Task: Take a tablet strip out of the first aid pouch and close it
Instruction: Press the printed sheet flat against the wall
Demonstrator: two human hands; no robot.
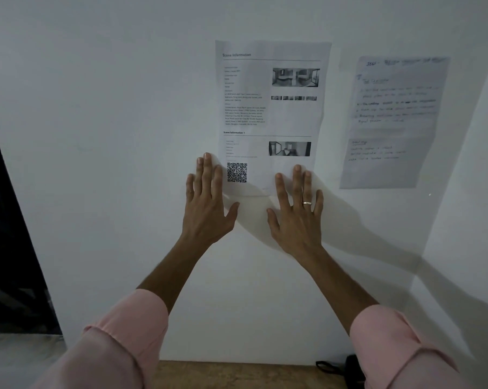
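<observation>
On wall (pixel 97 136), two sheets (pixel 271 113), left hand (pixel 206 209), right hand (pixel 296 220)

The wall (pixel 125 136) looks matt and smooth. The printed sheet (pixel 268 113) and the handwritten sheet (pixel 391 122) are thin matt paper. My sleeves (pixel 122 332) are pink cloth; my ring (pixel 307 203) is shiny metal.

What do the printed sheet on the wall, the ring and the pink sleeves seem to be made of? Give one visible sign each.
Printed sheet: likely thin matt paper; white, flat to the wall, with black print and a QR code. Ring: probably polished metal; pale with a bright glint. Sleeves: soft matt cloth, folding in wrinkles; the fibre cannot be told.
</observation>
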